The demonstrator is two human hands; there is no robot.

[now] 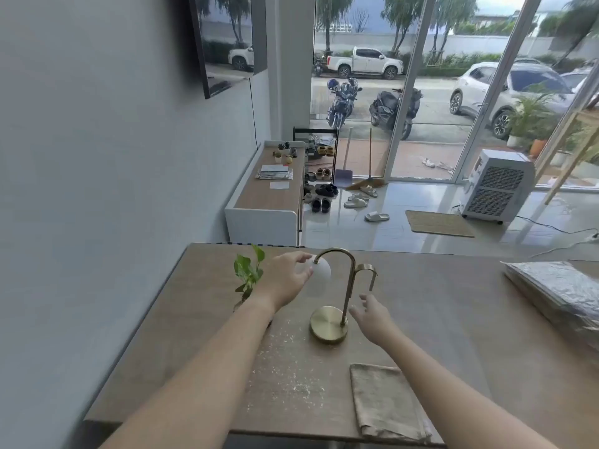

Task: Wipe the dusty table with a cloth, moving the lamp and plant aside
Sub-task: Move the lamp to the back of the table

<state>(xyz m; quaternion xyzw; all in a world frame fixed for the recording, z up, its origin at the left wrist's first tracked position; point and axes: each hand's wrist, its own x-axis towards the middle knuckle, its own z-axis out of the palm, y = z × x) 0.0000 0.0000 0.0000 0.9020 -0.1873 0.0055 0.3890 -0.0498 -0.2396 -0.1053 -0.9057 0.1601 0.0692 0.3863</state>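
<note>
I see a brass lamp (329, 324) standing near the middle of the wooden table (453, 303), its white globe (322, 270) hanging at 11 o'clock from its round base. The left hand (288, 280) curls fingers and thumb round the globe's left side, while the right hand (372, 315), fingers apart and relaxed, hovers just beside the stem (347, 296) at 3 o'clock, seemingly not touching it. The plant (249, 270) stands at 9 o'clock from the lamp, partly behind the left wrist; pale dust (285, 361) speckles the table at 7 o'clock from the base, and the folded cloth (387, 401) lies at 5 o'clock by the near edge.
</note>
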